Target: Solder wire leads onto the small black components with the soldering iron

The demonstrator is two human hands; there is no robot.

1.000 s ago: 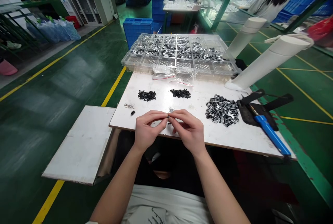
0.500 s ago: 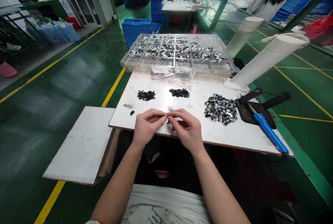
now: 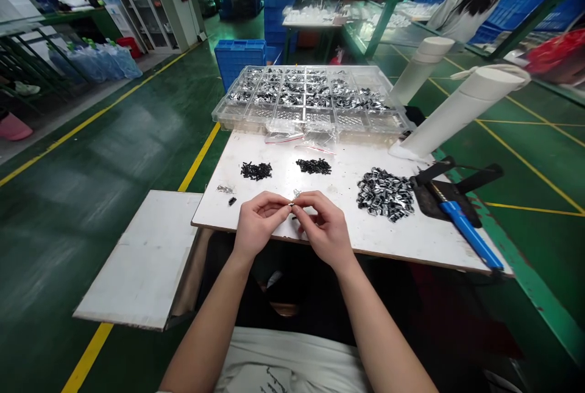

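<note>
Component (image 3: 291,205), tiny, in a fingertip pinch between left hand (image 3: 256,224) and right hand (image 3: 326,227)

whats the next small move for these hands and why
Probably a gentle squeeze: the left hand and right hand meet with a small part pinched between them above the table, so both already have a grip. Whether it is fully joined is too small to tell, so light pressure seems safest.
</note>
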